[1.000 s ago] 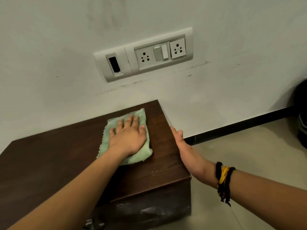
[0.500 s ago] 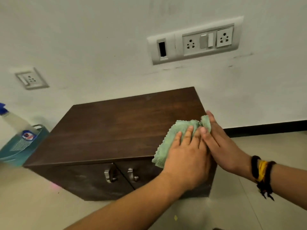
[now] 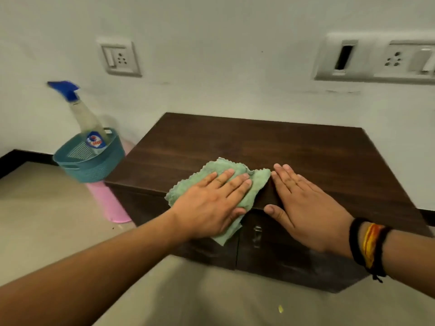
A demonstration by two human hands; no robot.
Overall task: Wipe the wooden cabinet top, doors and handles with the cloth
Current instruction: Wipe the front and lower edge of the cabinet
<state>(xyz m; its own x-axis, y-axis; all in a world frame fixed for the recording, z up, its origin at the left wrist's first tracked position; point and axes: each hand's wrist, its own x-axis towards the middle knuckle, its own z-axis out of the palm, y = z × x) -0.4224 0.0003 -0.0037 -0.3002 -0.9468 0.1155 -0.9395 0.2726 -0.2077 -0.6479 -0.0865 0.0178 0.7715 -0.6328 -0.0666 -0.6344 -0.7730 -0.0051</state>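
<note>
Wiping the top, at its near edge. Left hand (image 3: 211, 203) pressed flat, palm down, on the green cloth (image 3: 226, 182), fingers spread and extended rather than curled: no closed grip, only downward pressure pinning the cloth against the wooden cabinet (image 3: 270, 147). Cloth lying on the near-left part of the top, with one corner draped over the front edge and hanging down across the upper part of the left door (image 3: 207, 250). Right hand (image 3: 303, 208) laid flat and empty on the top just to the right of the cloth, fingertips close to the cloth's right corner, thumb at the front edge; open, holding nothing, apparently steadying. Black and yellow bands on the right wrist.

Below the edge, between the two hands, one metal handle (image 3: 257, 234) visible on the doors; any second handle hidden behind the hanging cloth or the left hand.

Off to the left on the floor, a blue basket (image 3: 94, 165) with a spray bottle (image 3: 88, 121) standing in it, well apart from the hands.

Judged step: top not finished; far and right portions likely remaining. Next move calling for a sweep across those areas with steady pressure, then gathering the cloth into a real grip to go down over the doors and around the handle.
</note>
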